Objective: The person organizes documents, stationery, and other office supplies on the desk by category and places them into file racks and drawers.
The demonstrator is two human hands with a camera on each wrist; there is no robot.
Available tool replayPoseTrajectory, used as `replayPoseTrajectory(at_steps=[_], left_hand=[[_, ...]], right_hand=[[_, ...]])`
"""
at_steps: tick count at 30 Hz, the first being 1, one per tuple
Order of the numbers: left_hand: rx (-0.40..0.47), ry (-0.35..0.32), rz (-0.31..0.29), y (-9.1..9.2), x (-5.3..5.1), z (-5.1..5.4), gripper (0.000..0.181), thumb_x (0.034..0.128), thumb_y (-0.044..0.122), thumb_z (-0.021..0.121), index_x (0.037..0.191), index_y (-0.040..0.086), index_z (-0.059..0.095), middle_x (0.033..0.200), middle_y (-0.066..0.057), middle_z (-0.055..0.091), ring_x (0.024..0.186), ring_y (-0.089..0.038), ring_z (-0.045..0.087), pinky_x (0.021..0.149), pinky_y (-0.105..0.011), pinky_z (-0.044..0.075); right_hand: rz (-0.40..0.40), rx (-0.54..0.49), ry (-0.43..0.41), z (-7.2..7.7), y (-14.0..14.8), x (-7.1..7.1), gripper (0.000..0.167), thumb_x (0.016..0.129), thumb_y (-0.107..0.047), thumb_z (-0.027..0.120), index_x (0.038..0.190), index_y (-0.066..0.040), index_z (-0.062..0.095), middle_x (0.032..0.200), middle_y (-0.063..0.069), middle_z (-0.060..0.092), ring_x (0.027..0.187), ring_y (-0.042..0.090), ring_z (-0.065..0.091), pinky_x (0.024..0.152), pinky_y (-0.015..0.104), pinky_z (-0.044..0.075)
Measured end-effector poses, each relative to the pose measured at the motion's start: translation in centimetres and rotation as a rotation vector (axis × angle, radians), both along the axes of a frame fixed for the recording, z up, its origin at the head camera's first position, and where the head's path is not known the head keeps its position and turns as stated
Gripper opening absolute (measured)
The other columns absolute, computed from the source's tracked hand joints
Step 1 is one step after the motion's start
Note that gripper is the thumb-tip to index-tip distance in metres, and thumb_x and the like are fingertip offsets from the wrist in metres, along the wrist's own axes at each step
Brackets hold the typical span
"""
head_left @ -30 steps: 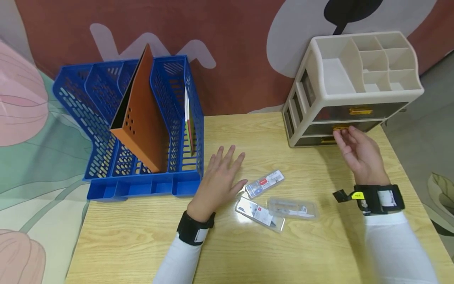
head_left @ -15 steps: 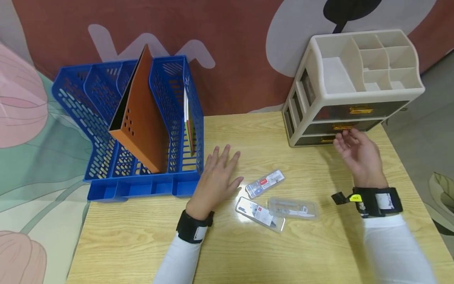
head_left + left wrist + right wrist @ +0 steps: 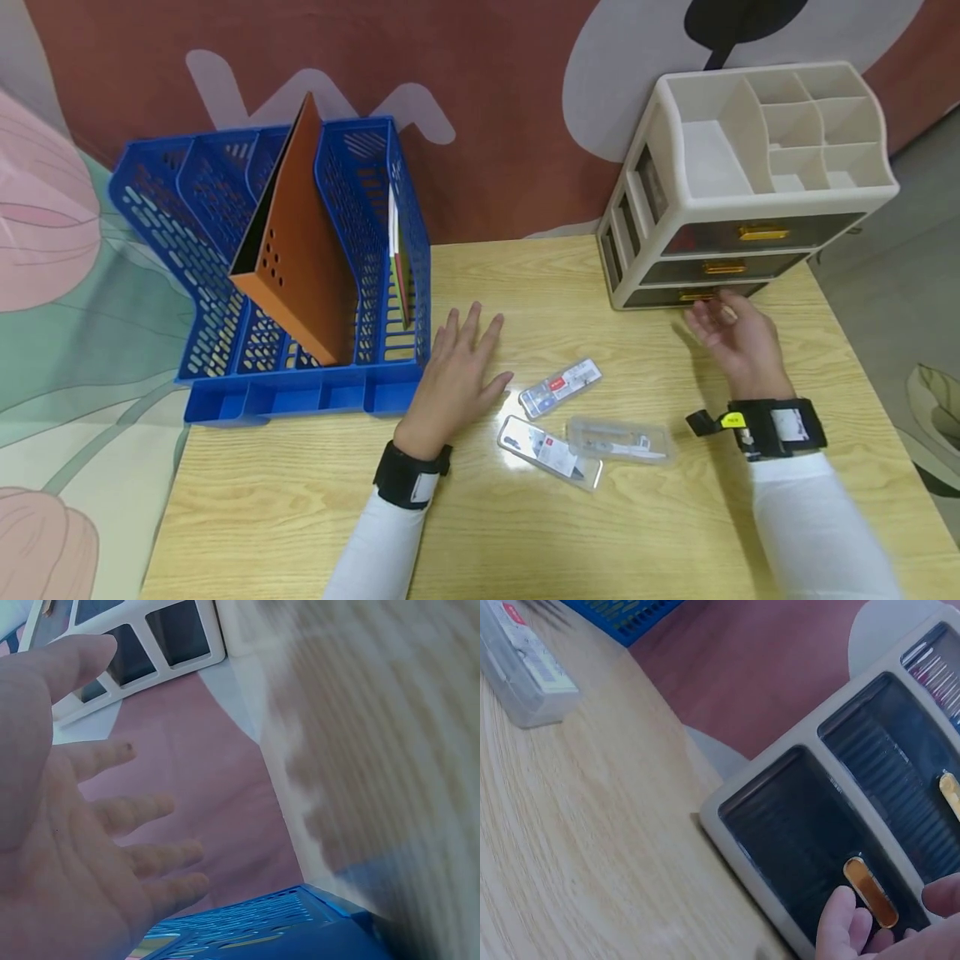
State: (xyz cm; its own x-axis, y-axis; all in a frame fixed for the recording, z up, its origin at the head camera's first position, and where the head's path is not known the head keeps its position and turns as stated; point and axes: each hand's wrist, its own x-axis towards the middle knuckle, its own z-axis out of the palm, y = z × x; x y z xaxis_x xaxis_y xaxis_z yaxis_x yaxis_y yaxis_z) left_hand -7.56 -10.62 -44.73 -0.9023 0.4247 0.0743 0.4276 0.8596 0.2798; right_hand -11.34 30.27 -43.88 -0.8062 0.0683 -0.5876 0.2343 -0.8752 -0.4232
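Observation:
My right hand [image 3: 738, 346] is at the bottom drawer [image 3: 652, 297] of a cream drawer organizer [image 3: 712, 154]. Loosely bent fingers lie beside its amber handle [image 3: 870, 892], the thumb held apart; no firm grip on the handle shows. All three drawers are closed. My left hand [image 3: 453, 383] has its fingers spread, palm down, over the table near the blue file rack [image 3: 300, 387], holding nothing. To its right lie three clear plastic cases: one with a red label [image 3: 561, 387], one with a white insert [image 3: 547, 450], and a frosted one [image 3: 621, 440], which overlaps the second.
An orange folder [image 3: 300, 275] leans upright in the rack, with thin booklets [image 3: 397, 258] in its right slot. A patterned curtain [image 3: 510, 125] hangs behind the wooden table [image 3: 300, 508]. The organizer stands at the back right, near the table's edge.
My right hand has left the middle drawer's handle and moved down and slightly left to the bottom drawer's handle. My left hand has shifted slightly left; the cases lie unchanged.

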Motion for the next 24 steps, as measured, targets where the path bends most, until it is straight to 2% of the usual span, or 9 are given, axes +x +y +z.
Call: replayPoseTrajectory(at_steps=[4, 12, 17, 24], left_hand=[[-0.002, -0.008, 0.011, 0.0, -0.1, -0.1, 0.081, 0.0982, 0.051, 0.065, 0.164, 0.019, 0.031, 0.170, -0.021, 0.022, 0.154, -0.052, 0.023, 0.122, -0.064, 0.028], [-0.004, -0.041, 0.013, 0.1, -0.2, -0.2, 0.080, 0.0990, 0.051, 0.064, 0.164, 0.019, 0.030, 0.171, -0.020, 0.021, 0.155, -0.051, 0.021, 0.123, -0.063, 0.026], [0.002, -0.032, 0.011, 0.1, -0.2, -0.3, 0.079, 0.0991, 0.051, 0.063, 0.164, 0.020, 0.030, 0.171, -0.020, 0.022, 0.154, -0.051, 0.023, 0.122, -0.064, 0.028], [-0.001, -0.039, 0.010, 0.2, -0.2, -0.2, 0.079, 0.0991, 0.051, 0.063, 0.164, 0.020, 0.030, 0.171, -0.019, 0.021, 0.154, -0.051, 0.023, 0.122, -0.064, 0.028]], right_hand=[[0.013, -0.063, -0.014, -0.4, 0.1, -0.3, 0.032, 0.101, -0.002, 0.063, 0.124, -0.019, 0.051, 0.116, 0.009, 0.052, 0.107, 0.021, 0.062, 0.110, 0.038, 0.051], [0.029, -0.139, 0.041, -1.1, 0.5, -0.7, 0.014, 0.102, 0.004, 0.056, 0.116, 0.000, 0.055, 0.108, 0.016, 0.056, 0.101, 0.027, 0.064, 0.109, 0.033, 0.051], [0.007, -0.163, 0.050, -1.3, 0.5, -0.7, 0.018, 0.101, 0.006, 0.056, 0.118, -0.001, 0.055, 0.111, 0.014, 0.055, 0.105, 0.026, 0.064, 0.111, 0.035, 0.050], [0.017, -0.101, 0.036, -1.6, 0.6, 0.0, 0.022, 0.101, 0.004, 0.059, 0.121, -0.005, 0.056, 0.117, 0.011, 0.054, 0.108, 0.025, 0.065, 0.109, 0.033, 0.051]])
